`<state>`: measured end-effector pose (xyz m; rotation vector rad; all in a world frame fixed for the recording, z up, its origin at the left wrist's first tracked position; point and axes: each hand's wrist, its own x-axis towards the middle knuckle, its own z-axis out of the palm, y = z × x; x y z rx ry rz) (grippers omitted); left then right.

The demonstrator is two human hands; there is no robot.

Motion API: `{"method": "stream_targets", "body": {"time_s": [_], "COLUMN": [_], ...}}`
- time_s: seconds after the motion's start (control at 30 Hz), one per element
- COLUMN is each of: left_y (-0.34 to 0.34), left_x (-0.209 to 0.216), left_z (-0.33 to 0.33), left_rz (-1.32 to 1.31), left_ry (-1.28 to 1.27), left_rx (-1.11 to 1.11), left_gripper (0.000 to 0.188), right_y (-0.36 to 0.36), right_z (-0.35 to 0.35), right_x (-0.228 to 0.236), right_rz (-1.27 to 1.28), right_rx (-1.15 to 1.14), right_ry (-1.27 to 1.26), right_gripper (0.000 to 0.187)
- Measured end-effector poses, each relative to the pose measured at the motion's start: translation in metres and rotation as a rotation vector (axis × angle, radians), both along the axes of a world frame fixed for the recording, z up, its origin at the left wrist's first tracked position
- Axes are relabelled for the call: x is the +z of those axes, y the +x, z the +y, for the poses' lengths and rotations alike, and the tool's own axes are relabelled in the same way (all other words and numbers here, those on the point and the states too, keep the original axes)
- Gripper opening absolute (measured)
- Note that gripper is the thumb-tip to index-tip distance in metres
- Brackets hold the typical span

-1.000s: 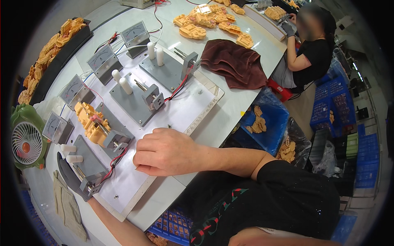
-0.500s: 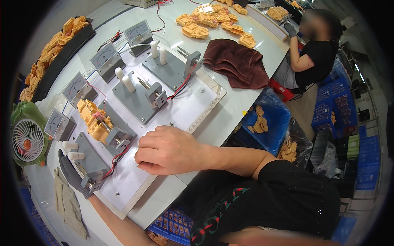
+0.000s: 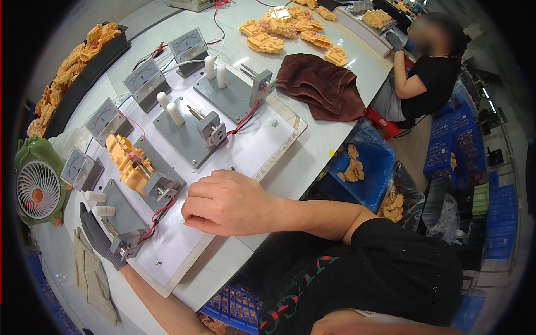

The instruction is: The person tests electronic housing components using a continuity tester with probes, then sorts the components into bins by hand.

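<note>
A long white workbench [image 3: 335,139] runs from the lower left of the frame up to the top right, where another person in a black shirt [image 3: 430,84] sits at work beside scattered orange plastic parts [image 3: 290,30] and a dark red cloth [image 3: 321,84]. On a white board [image 3: 262,148] stand four grey fixtures, each with white pegs and a clamp block wired in red, with small meters [image 3: 145,78] behind them.

The right hand [image 3: 229,202] lies at centre frame, fingers curled loosely and knuckles up, resting on the board just beside the third fixture [image 3: 159,181]; it holds nothing that can be seen. That fixture carries an orange part [image 3: 129,162], seated against its clamp. The left hand [image 3: 100,237], in a dark glove at lower left, sits at the nearest fixture [image 3: 125,220]; whether it grips anything cannot be told.

To do this step well, the person probably needs the orange part pressed squarely into its seat before the clamp closes, with fingers clear of the red wires [image 3: 159,215] and the pins.

A green fan [image 3: 36,187] stands at the far left.
</note>
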<state>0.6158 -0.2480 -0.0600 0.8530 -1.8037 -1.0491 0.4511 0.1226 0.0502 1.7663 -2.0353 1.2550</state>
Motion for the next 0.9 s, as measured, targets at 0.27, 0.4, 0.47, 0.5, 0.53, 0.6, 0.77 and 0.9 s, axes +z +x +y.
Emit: {"method": "stream_targets", "body": {"time_s": [0.27,0.4,0.47,0.5,0.53,0.6,0.77,0.9], "left_y": [0.004,0.004,0.003,0.003,0.002,0.002,0.004,0.006], "left_x": [-0.007,-0.009,-0.008,-0.007,-0.006,-0.005,-0.004,-0.007], "left_z": [-0.009,-0.011,-0.011,-0.011,-0.011,-0.010,-0.007,-0.009], "left_rz": [-0.050,-0.084,-0.067,-0.048,-0.043,-0.023,-0.074,-0.131], "left_ry": [-0.133,-0.153,-0.120,-0.086,-0.060,-0.037,-0.150,-0.157], "left_rx": [-0.042,-0.037,-0.036,-0.030,-0.033,-0.049,-0.058,-0.049], "left_gripper": [0.050,0.049,0.049,0.049,0.049,0.048,0.048,0.050], "right_y": [0.001,0.001,0.001,0.001,0.001,0.001,0.001,0.001], "right_z": [-0.001,-0.001,-0.001,-0.001,-0.001,-0.001,-0.001,-0.001], "right_x": [0.000,0.000,0.000,0.000,-0.001,-0.001,-0.001,0.000], "right_rz": [-0.003,-0.005,-0.002,0.000,0.002,0.005,0.008,0.012], "right_rx": [-0.021,-0.021,-0.019,-0.017,-0.016,-0.017,-0.016,-0.016], "right_ry": [0.000,-0.002,-0.002,0.001,0.004,0.002,-0.009,-0.007], "right_gripper": [0.012,0.012,0.012,0.012,0.012,0.013,0.013,0.013]}}
